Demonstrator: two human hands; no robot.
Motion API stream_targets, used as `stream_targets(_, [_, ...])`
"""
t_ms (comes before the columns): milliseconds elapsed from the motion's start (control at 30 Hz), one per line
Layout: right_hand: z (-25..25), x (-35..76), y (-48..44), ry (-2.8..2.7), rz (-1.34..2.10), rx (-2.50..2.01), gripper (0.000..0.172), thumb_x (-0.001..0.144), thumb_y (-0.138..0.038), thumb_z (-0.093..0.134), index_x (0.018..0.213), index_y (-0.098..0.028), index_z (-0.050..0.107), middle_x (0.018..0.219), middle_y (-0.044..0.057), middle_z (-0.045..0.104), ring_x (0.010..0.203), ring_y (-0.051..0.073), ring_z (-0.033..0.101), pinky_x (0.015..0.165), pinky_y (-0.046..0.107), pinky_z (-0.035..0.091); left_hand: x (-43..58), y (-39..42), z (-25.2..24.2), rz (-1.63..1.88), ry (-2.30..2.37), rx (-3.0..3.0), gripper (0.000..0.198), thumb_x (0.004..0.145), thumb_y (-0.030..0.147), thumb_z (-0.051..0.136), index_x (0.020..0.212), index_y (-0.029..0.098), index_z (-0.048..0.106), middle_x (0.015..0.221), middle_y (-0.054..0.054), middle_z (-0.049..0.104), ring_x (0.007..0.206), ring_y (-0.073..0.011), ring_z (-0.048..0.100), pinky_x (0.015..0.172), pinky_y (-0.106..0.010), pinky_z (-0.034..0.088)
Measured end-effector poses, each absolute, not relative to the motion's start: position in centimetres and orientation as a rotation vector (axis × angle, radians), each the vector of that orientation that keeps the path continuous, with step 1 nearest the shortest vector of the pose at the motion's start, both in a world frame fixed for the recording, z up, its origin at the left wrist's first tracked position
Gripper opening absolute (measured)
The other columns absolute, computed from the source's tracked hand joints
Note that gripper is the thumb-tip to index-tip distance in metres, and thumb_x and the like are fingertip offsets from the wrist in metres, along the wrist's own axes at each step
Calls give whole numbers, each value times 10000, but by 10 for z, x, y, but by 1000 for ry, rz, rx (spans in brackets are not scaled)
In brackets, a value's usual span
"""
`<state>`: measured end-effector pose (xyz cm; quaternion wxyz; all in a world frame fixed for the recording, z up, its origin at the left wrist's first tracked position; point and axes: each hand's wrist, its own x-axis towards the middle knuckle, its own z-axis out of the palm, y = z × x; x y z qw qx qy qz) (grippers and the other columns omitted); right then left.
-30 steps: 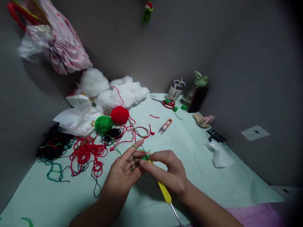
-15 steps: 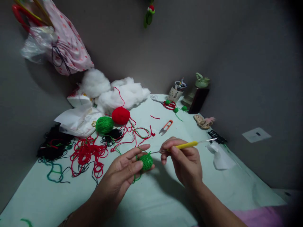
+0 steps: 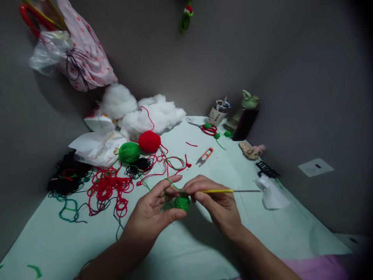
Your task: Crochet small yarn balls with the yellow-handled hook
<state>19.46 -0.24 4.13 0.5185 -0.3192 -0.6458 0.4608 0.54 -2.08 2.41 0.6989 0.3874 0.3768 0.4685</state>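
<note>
Left hand pinches a small green crochet piece, likely soft and light; right hand grips a yellow-handled crochet hook.

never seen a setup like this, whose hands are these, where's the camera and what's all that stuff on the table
There is no machine here: a person wears one camera on the head, looking down at their own two bare hands. The left hand holds a small green crocheted ball in its fingers. The right hand pinches a yellow-handled metal crochet hook, its tip at the ball. On the pale green table lie a red yarn ball, a green yarn ball, tangled loose red yarn, white fluffy stuffing and orange thread snips.
</note>
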Motion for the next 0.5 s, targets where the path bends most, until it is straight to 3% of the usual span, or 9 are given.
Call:
stream_targets(167, [34, 196, 0, -1404, 1290, -701, 148, 1001, -318, 654, 1009, -234, 775, 936, 54, 752, 741, 146, 649, 638, 260, 521, 8, -23, 32, 1029, 842, 889, 600, 748, 266, 876, 1307, 302, 660, 990, -20, 679, 978, -218, 680, 925, -360, 523])
stream_targets(500, [35, 204, -1, -1458, 1395, -673, 183, 1028, -339, 607, 1005, -212, 736, 924, 53, 734, 781, 159, 657, 714, 286, 538, 5, -21, 29, 1072, 964, 1155, 446, 744, 192, 850, 1165, 312, 766, 1046, -36, 728, 1022, -228, 669, 989, -352, 517])
